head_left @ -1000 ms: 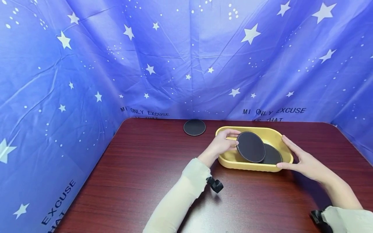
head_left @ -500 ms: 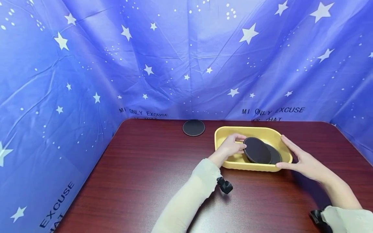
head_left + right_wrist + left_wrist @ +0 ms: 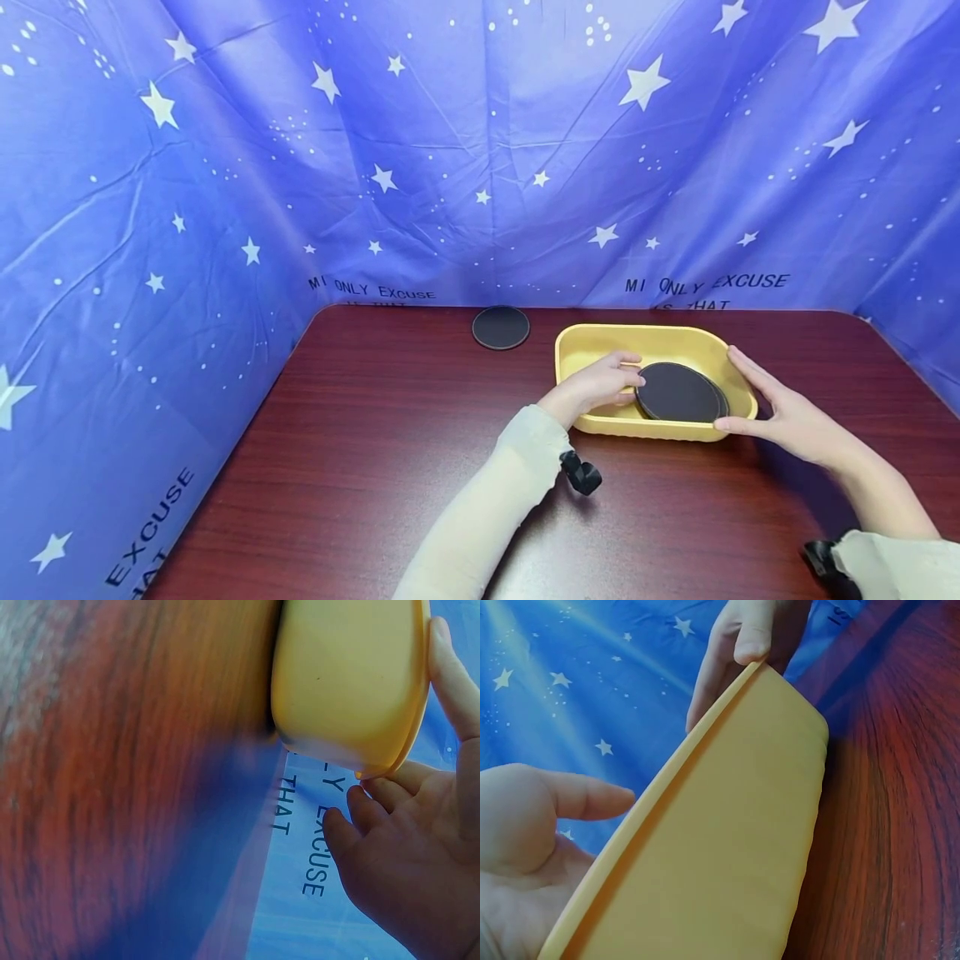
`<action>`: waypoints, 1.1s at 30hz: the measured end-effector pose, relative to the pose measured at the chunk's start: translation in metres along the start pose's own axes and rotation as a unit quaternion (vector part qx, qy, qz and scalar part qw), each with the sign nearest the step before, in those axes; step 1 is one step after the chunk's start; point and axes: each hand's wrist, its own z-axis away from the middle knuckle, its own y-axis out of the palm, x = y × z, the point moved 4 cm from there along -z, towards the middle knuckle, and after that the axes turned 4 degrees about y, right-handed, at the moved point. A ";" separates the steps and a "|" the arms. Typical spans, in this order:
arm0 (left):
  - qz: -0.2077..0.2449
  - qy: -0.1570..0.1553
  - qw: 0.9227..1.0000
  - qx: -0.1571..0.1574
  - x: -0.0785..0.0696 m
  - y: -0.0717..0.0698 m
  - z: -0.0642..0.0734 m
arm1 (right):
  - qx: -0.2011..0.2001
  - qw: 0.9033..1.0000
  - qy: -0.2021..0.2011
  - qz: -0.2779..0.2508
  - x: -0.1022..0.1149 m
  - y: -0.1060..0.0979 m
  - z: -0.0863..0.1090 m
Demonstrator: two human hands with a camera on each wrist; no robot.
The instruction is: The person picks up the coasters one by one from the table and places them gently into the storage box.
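Observation:
A yellow storage box [image 3: 600, 427] with rounded ends stands on the right of the table. Inside it, a round black coaster [image 3: 678, 392] lies over another dark coaster [image 3: 723, 403], whose right edge peeks out. My left hand [image 3: 596, 387] reaches over the box's near-left rim and holds the upper coaster by its left edge. In the left wrist view, the box wall hides most of those fingers. My right hand [image 3: 787, 421] grips the box's right end, thumb on the front rim and fingers along the far side. The right wrist view shows its fingertips [image 3: 360, 806] by the rim.
A further black round coaster [image 3: 501, 327] lies near the table's back edge, left of the box. The dark red wooden table [image 3: 360, 433] is bordered by a blue star-patterned cloth [image 3: 450, 150] behind and on both sides.
My left hand has moved right and down into the box with the coaster. The coaster has gone from tilted to nearly flat over the other one. My right hand keeps its place.

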 end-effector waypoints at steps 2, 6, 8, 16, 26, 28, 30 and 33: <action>-0.015 0.000 1.000 0.015 0.000 0.000 0.001 | 0.000 1.000 -0.001 0.000 0.000 0.000 0.000; -0.047 0.005 0.998 0.034 0.002 -0.001 0.001 | -0.001 1.000 -0.002 0.001 0.000 0.001 0.000; -0.049 0.007 0.998 0.036 0.003 -0.001 0.001 | -0.001 1.000 -0.003 0.000 0.000 0.001 0.000; -0.027 0.018 0.999 0.043 0.001 0.000 0.001 | -0.002 1.000 0.001 -0.003 -0.002 0.001 0.000; -0.063 0.049 0.996 0.041 -0.004 -0.002 0.004 | -0.004 1.000 -0.005 -0.005 0.000 0.000 -0.001; -0.044 0.062 0.996 0.035 -0.006 -0.006 0.005 | -0.003 1.000 -0.003 -0.005 0.000 0.001 0.000; -0.019 0.076 0.996 0.031 -0.009 -0.010 0.006 | -0.002 1.000 -0.003 -0.007 0.000 0.001 0.000; 0.014 0.102 0.994 0.024 -0.018 -0.017 0.010 | -0.001 1.000 -0.004 -0.007 0.000 0.001 0.001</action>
